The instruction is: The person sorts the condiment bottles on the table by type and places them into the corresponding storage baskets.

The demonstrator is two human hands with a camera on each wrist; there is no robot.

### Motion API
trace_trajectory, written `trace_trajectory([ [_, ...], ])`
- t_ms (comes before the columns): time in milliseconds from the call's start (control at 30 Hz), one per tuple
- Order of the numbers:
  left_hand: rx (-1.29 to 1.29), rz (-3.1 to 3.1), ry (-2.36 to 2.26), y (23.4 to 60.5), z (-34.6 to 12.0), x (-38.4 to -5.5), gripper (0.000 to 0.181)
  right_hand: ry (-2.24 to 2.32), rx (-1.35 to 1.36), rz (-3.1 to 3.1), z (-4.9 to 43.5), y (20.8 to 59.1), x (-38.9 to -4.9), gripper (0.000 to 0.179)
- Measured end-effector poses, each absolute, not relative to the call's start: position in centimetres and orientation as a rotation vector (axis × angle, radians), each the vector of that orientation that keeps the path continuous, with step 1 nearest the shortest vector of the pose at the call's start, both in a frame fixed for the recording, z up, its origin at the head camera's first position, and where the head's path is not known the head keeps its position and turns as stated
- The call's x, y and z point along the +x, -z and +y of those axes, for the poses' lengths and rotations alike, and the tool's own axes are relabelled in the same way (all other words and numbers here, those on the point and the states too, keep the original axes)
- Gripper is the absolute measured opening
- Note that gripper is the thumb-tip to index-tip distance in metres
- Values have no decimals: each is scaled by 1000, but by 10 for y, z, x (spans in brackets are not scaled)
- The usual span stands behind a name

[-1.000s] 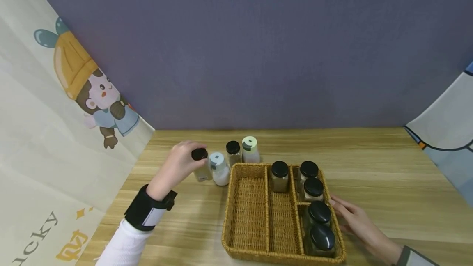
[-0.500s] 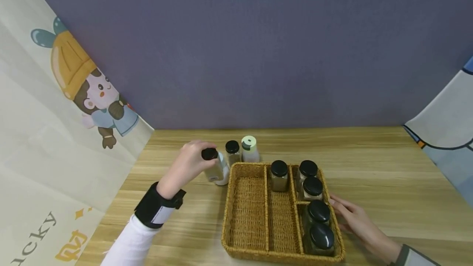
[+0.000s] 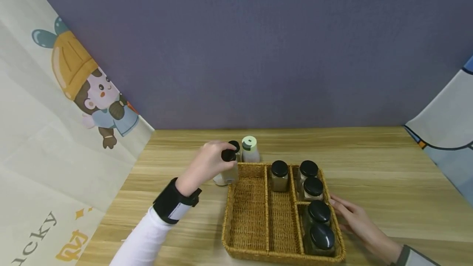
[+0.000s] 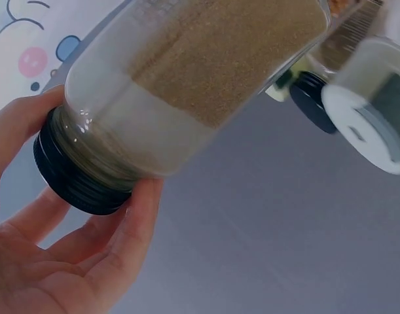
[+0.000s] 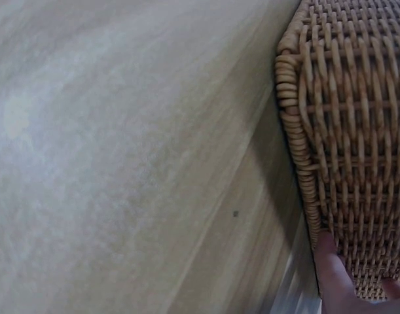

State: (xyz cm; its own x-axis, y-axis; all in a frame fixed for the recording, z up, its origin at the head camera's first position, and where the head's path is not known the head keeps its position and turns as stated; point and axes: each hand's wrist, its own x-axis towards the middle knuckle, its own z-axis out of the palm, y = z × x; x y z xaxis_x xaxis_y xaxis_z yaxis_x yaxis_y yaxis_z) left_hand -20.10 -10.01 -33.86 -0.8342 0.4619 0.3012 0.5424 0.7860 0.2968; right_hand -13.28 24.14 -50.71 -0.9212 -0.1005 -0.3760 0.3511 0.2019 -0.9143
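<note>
With its fingertips around the black lid, my left hand (image 3: pixel 208 161) holds a glass spice jar (image 4: pixel 186 72) of brown powder. In the head view the jar is at the back left corner of the divided wicker basket (image 3: pixel 245 253), overlapping its rim. Behind it, partly hidden, stands a white-capped shaker (image 4: pixel 366 108). My right hand (image 3: pixel 354 221) rests against the basket's outer right wall, its fingers fairly straight. The right wrist view shows its fingers (image 5: pixel 334 275) touching the weave. One black-lidded jar (image 3: pixel 279 177) stands in the basket's middle compartment.
Several more black-lidded jars (image 3: pixel 320 237) fill the two compartments on the basket's right. Behind the basket stand a second black-lidded jar (image 3: pixel 234 146) and a shaker with a pale green cap (image 3: pixel 250 151). A dark panel (image 3: pixel 273 52) borders the wooden table (image 3: pixel 388 175) at the back.
My left hand has carried the spice jar rightward, from left of the white-capped shaker, past it, to the basket's back left corner. The right hand and basket stay in place.
</note>
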Motion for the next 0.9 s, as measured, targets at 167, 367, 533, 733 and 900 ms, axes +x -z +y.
trace_trajectory([
  [167, -863, -2762, 583, 338, -87, -202, 28, 1772, 246, 2125, 242, 508, -134, 66],
  [367, -920, -2801, 598, 338, -72, -203, 30, 1766, 258, 2131, 241, 508, -134, 66],
  [533, -942, -2859, 596, 335, -59, -201, 26, 1757, 257, 2150, 241, 508, -133, 63],
  [733, -1001, -2878, 530, 331, -46, -199, 29, 1744, 255, 2149, 241, 507, -133, 63],
  [900, -1061, -2850, 459, 332, -35, -197, 34, 1754, 257, 2136, 241, 507, -134, 65],
])
